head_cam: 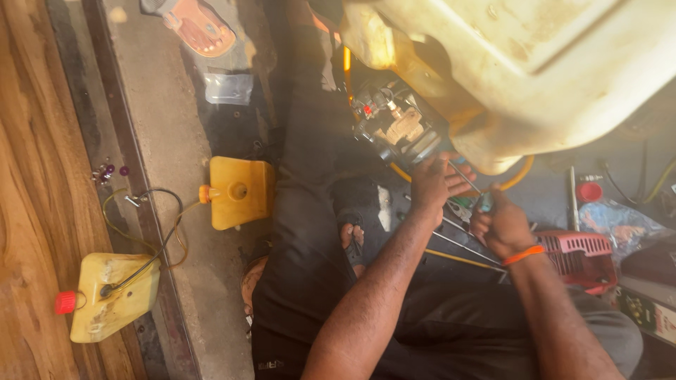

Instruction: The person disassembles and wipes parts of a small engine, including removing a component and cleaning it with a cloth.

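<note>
While the head view looks down at a seated person's lap, the left hand (431,184) lies flat with fingers spread against the small engine unit (396,125) under the big cream tank (535,63), steadying it, not gripping. Right hand (498,226) is closed round a teal-handled screwdriver (482,203), the thin shaft angled up toward the engine; an orange band sits at that wrist.

Handling, judged: the engine and tank assembly looks heavy and rigid, awkward with the tank tilted overhead; best held by the metal body, not the hoses or the thin yellow tube (524,172). The screwdriver is light and stiff, gripped at its handle.

Around: red plastic cover (581,257) just beside the right wrist, long metal rods (465,248) across the lap, red cap (589,191) on the floor. Further left on the concrete floor (169,141): a yellow fuel tank (239,191), a second pale yellow tank (113,295) with a red cap and black hose, a clear plastic bag (227,89), a sandal (199,27). Wooden boards (35,176) carry small purple bits. The tank bulk crowds the engine from above.
</note>
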